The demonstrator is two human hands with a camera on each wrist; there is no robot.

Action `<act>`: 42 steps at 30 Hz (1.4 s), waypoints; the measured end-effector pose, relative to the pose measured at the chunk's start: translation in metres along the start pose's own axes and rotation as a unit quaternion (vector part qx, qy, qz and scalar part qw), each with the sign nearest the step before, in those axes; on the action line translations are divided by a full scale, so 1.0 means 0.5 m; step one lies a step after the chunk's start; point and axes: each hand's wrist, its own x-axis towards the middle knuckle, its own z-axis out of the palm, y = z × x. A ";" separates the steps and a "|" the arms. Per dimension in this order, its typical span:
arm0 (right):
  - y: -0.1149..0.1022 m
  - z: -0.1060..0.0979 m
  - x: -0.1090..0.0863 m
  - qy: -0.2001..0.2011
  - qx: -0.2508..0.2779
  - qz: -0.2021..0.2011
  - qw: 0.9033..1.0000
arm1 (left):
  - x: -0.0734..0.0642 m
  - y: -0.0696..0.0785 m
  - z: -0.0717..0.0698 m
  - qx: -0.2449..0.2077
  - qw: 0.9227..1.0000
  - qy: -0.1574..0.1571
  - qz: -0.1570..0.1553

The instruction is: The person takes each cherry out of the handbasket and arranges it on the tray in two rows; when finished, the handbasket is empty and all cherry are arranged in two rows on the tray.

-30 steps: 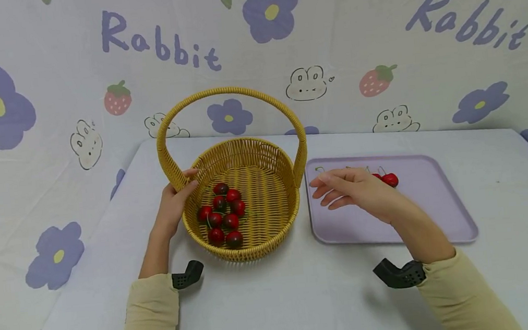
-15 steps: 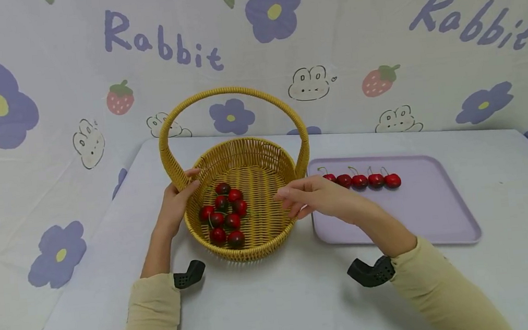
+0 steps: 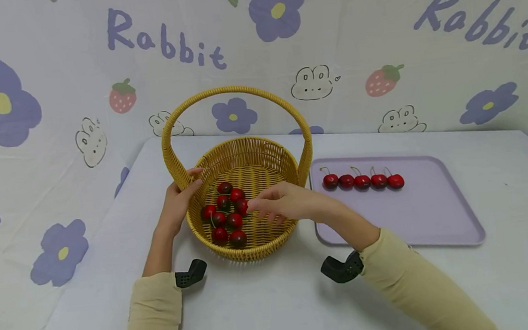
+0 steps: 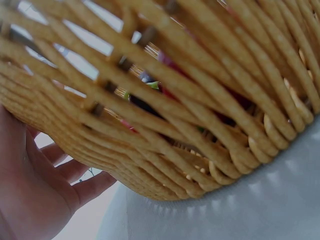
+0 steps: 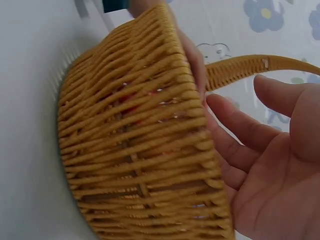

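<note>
A round yellow wicker basket (image 3: pixel 271 245) with a tall arched handle (image 3: pixel 233 89) stands on the table. Dark red cherries (image 3: pixel 219 219) lie in its left half. My left hand (image 3: pixel 175 207) holds the basket's left rim at the foot of the handle, also seen in the left wrist view as fingers (image 4: pixel 92 187) against the weave. Over the right side of the basket, my right hand (image 3: pixel 290 201) reaches in, fingertips close to the nearest cherries. In the right wrist view its thumb and fingers (image 5: pixel 245 130) are apart, with nothing between them.
Right of the basket lies a shallow lilac tray (image 3: pixel 405 220). A row of several cherries with stems (image 3: pixel 362 181) sits along its back left. A printed cloth (image 3: pixel 253 45) hangs behind the white table (image 3: pixel 257 307).
My right hand has moved left from above the tray to inside the basket's outline, uncovering the cherry row. The left hand stays at the basket rim.
</note>
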 end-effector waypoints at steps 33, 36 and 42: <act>-0.009 0.078 0.080 -0.090 -0.220 0.016 0.971 | 0.001 -0.005 -0.001 0.005 1.000 0.005 0.005; -0.009 0.078 0.079 -0.101 -0.225 0.011 0.969 | 0.001 -0.004 0.000 0.007 1.000 0.003 0.007; -0.010 0.073 0.079 -0.107 -0.214 0.000 0.971 | 0.001 -0.004 0.000 0.006 1.000 0.005 0.006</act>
